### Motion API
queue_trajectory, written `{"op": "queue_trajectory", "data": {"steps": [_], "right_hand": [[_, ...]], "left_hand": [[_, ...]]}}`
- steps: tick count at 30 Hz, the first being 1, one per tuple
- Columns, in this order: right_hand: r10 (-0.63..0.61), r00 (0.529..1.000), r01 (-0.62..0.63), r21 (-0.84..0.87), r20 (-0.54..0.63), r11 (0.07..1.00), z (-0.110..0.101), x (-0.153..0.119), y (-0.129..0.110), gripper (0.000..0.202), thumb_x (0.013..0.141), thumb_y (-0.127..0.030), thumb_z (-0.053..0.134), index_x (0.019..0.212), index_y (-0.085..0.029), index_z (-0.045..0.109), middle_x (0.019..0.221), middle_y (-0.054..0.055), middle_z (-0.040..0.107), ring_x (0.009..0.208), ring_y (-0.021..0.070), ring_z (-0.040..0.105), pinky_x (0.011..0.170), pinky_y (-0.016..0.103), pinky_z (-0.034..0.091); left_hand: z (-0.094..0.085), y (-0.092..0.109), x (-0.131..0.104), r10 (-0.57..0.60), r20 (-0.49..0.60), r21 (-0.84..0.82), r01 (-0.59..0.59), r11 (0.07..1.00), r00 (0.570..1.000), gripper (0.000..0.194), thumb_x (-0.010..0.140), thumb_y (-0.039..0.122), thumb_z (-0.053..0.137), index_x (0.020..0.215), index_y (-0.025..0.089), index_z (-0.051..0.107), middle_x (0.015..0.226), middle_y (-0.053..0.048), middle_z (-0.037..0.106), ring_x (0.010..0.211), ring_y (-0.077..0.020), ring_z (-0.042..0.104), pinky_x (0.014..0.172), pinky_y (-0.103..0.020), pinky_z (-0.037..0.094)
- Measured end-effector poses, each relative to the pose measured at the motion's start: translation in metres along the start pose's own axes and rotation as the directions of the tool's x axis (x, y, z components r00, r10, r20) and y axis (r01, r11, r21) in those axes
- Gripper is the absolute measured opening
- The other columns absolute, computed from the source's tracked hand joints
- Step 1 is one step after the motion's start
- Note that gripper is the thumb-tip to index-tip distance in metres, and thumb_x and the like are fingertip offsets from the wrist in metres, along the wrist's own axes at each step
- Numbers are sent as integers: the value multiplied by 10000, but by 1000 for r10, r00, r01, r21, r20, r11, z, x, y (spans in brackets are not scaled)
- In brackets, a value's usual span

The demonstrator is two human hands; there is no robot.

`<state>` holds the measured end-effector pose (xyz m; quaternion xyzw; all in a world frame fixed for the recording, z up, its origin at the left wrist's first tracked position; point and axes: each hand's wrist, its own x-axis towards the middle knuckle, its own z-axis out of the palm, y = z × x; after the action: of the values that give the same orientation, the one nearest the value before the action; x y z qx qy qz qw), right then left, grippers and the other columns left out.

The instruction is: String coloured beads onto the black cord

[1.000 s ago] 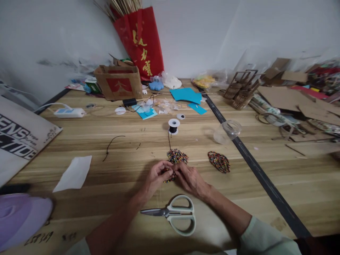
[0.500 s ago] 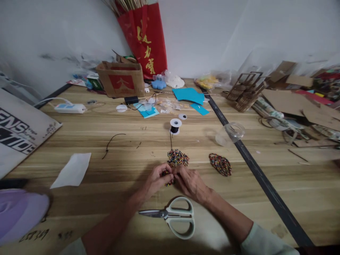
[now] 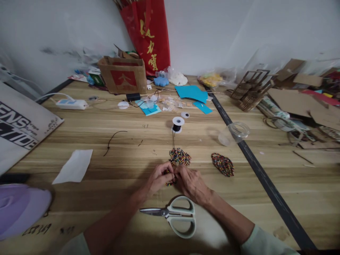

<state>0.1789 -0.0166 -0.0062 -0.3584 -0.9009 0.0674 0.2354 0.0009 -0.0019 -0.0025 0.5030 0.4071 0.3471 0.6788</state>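
Note:
My left hand (image 3: 159, 178) is closed around a short string of multicoloured beads (image 3: 169, 183), part of which shows below its fingers. Fingertip to fingertip with it, my right hand (image 3: 192, 182) pinches at the black cord; the exact grip is hidden. The cord (image 3: 173, 141) runs from a white spool (image 3: 178, 124) over a pile of loose coloured beads (image 3: 180, 156) to my fingers. To the right lies a coiled bead strand (image 3: 222, 164). Scissors with pale green handles (image 3: 170, 212) rest just below my hands, blades pointing left.
A clear round plastic container (image 3: 233, 134) stands right of the spool. A white paper sheet (image 3: 73, 166) and a loose black cord piece (image 3: 113, 140) lie left. Blue sheets (image 3: 191, 93), a cardboard box (image 3: 123, 76) and a red bag (image 3: 151, 39) sit at the back.
The view has shifted slightly. My hands stay together at the bead string with only small finger movement. The cord near the spool now shows as two lines.

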Motion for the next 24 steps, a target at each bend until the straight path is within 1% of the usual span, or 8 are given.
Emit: {"op": "queue_trajectory", "data": {"steps": [6,9,11,15,18,21,24], "right_hand": [[14,999,-13,6,-29,1000,2,0,0,89,929,-102,376,947,-181,413,782,51,575,642,158,559,531,236,360],[17,999,-15,61,-38,998,-1,3,1,93,959,-126,363,981,-181,435,812,55,597,638,152,573,537,234,391],[28,999,-23,107,-45,994,-5,5,2,110,977,-143,354,1001,-189,451,843,58,612,670,152,594,560,233,421],[43,994,-32,113,-100,993,-10,5,-1,96,995,-250,400,1012,-194,476,906,80,626,769,167,620,583,239,446],[47,992,-38,85,-113,996,-10,4,-3,127,977,-316,469,980,-193,497,878,67,618,783,165,619,584,235,444],[86,990,-78,81,-107,994,-8,4,-4,118,971,-301,488,939,-192,518,842,52,609,742,153,608,563,225,431],[110,990,-98,127,-88,987,-6,5,-3,130,988,-236,433,936,-192,543,839,52,607,697,140,593,564,219,441]], "left_hand": [[3,6,-4,-38,-19,-71,37,997,999,166,673,272,638,662,170,507,651,6,569,645,-136,531,615,-243,406],[4,10,-6,-31,-40,-82,28,996,999,186,680,287,670,672,165,530,655,9,564,652,-132,523,621,-241,395],[4,11,-6,-28,-57,-107,22,994,998,201,681,303,692,683,158,554,645,13,561,632,-123,510,614,-239,385],[2,9,-3,-51,-119,-218,24,976,992,252,629,322,753,696,150,582,609,21,572,584,-113,506,586,-236,372],[1,5,0,-68,-170,-283,17,959,983,271,580,295,793,691,147,595,617,15,607,597,-119,532,595,-237,380],[1,3,0,-62,-166,-322,5,947,984,273,579,295,807,685,141,609,646,-6,639,638,-134,559,624,-247,396],[0,3,0,-46,-151,-366,-13,931,987,290,590,326,815,671,135,612,649,-15,645,643,-134,562,638,-253,405]]}}
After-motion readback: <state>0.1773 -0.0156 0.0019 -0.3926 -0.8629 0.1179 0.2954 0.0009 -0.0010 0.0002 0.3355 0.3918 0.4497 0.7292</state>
